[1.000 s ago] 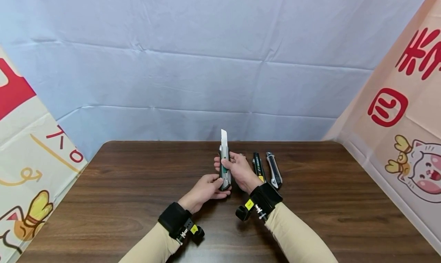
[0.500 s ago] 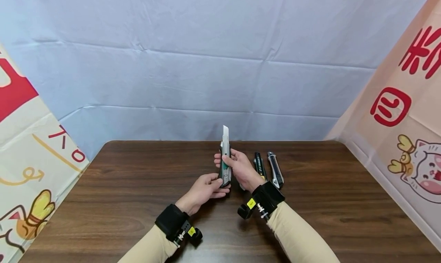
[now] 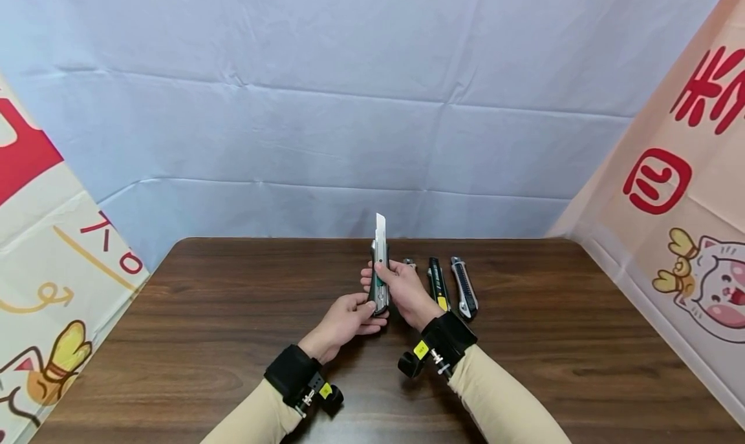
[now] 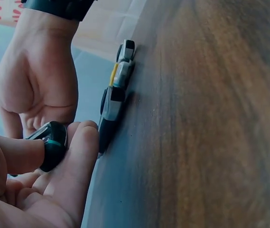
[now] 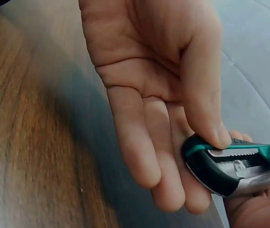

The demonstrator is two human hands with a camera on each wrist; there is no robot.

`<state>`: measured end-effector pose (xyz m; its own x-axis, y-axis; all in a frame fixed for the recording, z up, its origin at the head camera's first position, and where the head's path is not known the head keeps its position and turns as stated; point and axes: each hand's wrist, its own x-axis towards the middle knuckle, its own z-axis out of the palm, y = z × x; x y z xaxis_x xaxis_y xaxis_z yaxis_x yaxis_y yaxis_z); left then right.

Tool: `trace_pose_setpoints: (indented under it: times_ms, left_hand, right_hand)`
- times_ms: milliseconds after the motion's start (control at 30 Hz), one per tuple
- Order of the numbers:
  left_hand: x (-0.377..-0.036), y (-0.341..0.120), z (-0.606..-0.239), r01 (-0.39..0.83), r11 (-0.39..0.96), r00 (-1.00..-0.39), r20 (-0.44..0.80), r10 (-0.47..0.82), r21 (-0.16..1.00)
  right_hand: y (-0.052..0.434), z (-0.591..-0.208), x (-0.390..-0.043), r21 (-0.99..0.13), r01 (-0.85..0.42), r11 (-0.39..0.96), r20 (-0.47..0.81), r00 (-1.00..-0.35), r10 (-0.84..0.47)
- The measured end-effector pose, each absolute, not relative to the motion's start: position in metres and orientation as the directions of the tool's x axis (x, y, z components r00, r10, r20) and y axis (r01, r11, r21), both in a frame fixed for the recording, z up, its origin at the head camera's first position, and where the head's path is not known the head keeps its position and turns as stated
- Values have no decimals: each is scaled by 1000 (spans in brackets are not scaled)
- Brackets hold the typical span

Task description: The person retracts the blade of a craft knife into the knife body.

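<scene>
1 green-and-silver utility knife [image 3: 379, 277] held upright above the table's [image 3: 233, 315] middle, blade [image 3: 381, 227] out and pointing up/away, approx. centre of the head view. It's off the wood, carried between 2 hands.

Right hand [image 3: 404, 290] grips the knife body: fingers curled round the far side, thumb [image 5: 206, 95] pressed on the green slider edge, seen clearly in the right wrist view where the knife's butt end [image 5: 229, 168] lies across the fingers. Left hand [image 3: 348, 320] pinches the knife's lower end; in the left wrist view thumb and forefinger [image 4: 80, 156] close on the black rounded butt [image 4: 51, 145]. So both hands clamped on the same knife, R higher, L lower.

On the table just right of the right hand: 2 more knives lying side by side, near each other, approx. parallel, tips away from the person: 1 black knife with yellow mark [image 3: 436, 282], 1 grey-black knife [image 3: 464, 287] further right. A small metal bit [image 3: 409, 262] shows just past the right hand's fingers; can't tell what it is.

2 black wrist straps w/ yellow tags, 1 per wrist: left strap [image 3: 293, 370], right strap [image 3: 445, 337]. Pale blue cloth backdrop [image 3: 349, 108] behind; 2 printed panels, one at each side.
</scene>
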<state>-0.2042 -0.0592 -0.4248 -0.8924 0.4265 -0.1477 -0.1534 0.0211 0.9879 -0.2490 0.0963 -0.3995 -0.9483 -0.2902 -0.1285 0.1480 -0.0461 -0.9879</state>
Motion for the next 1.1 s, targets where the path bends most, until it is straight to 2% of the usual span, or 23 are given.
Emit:
trace_pose_setpoints:
  times_ms: [367, 1100]
  left_hand:
    - [-202, -57, -422, -146, 60, -895, -158, 418, 987]
    - [-203, -57, -424, -160, 61, -894, -171, 415, 985]
  right_hand:
    - [99, -398, -247, -994, 107, -4, -99, -936, -336]
    - [97, -395, -244, -995, 100, 7, -97, -939, -331]
